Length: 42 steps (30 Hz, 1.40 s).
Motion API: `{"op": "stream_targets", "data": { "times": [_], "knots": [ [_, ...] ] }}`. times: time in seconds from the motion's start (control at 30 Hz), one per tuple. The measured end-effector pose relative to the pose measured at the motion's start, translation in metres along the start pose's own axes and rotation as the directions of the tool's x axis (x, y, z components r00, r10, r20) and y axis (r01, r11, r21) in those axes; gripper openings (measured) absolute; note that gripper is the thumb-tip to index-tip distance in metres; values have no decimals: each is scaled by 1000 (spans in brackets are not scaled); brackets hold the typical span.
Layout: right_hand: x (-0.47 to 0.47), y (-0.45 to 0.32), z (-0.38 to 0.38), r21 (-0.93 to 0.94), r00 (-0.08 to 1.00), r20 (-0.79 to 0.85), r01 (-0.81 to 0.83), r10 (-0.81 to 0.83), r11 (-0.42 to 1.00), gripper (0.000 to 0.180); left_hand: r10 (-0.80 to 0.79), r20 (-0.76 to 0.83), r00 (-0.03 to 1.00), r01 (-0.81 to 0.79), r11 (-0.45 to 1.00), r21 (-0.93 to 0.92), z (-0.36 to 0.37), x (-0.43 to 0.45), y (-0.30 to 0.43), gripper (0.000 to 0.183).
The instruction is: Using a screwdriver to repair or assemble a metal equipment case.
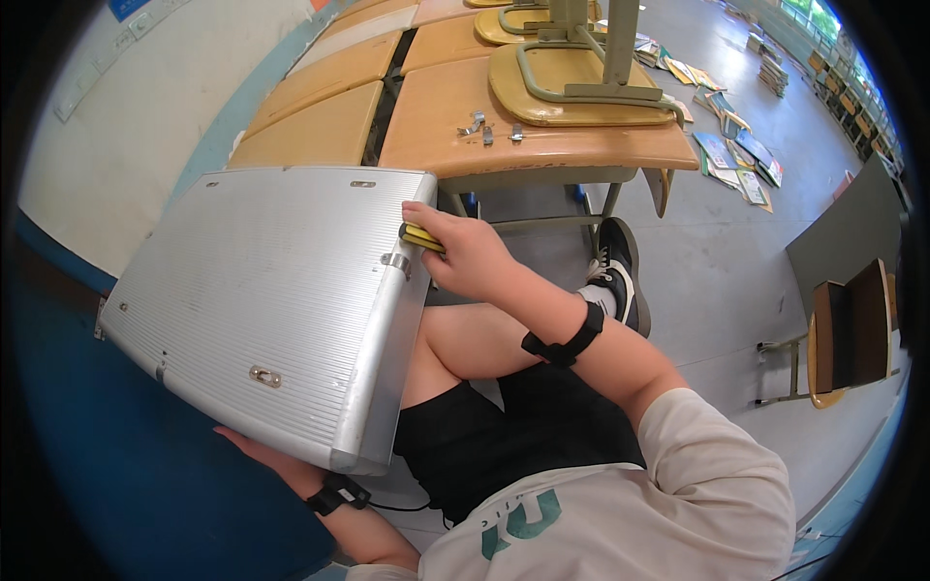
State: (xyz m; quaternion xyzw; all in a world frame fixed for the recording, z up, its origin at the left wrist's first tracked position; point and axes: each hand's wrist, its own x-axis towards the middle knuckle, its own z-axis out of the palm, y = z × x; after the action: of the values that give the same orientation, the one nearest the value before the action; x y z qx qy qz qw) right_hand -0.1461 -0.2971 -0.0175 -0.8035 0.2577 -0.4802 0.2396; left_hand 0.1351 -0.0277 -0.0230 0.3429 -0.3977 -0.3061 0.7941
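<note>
A silver ribbed aluminium case (254,290) lies tilted across my lap, with small metal fittings on its face and a metal clasp (397,263) at its right edge. My right hand (465,247) is closed around a yellow and black tool (421,237), whose kind I cannot tell, and rests at the case's right edge just above the clasp. Beneath the lower edge of the case is my left hand (272,454), supporting it, its fingers partly hidden. Several loose metal latch pieces (487,136) lie on the wooden desk beyond the case.
Joined wooden desks (436,149) stand ahead, with an upturned chair (574,87) on one. Books and papers (734,156) are scattered on the floor at the right. Another chair (850,334) stands at the far right. A wall (131,109) runs along the left.
</note>
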Motion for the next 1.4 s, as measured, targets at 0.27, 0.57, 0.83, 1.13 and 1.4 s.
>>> {"op": "stream_targets", "data": {
  "times": [0.27, 0.57, 0.83, 1.13, 1.4],
  "knots": [
    [5, 12, 5, 73, 990, -94, -98, 105, 992, 50, -86, -471, 878, 101, 995, 6, 25, 28, 23, 76],
    [-16, 22, -6, 109, 985, -94, -135, 145, 985, 50, -42, -469, 882, 123, 982, 142, 26, 24, 26, 77],
    [-69, 46, -12, 237, 968, -174, -135, 179, 962, 55, 30, -314, 949, 57, 963, 264, 50, 50, 53, 67],
    [-72, 28, -6, 258, 951, -164, -215, 262, 942, 71, -81, -151, 985, 113, 969, 220, 130, 126, 90, 39],
    [-36, -9, 24, 34, 944, -177, -276, 277, 961, 58, -269, -67, 961, 275, 899, 340, 139, 249, 133, 47]
  ]
}}
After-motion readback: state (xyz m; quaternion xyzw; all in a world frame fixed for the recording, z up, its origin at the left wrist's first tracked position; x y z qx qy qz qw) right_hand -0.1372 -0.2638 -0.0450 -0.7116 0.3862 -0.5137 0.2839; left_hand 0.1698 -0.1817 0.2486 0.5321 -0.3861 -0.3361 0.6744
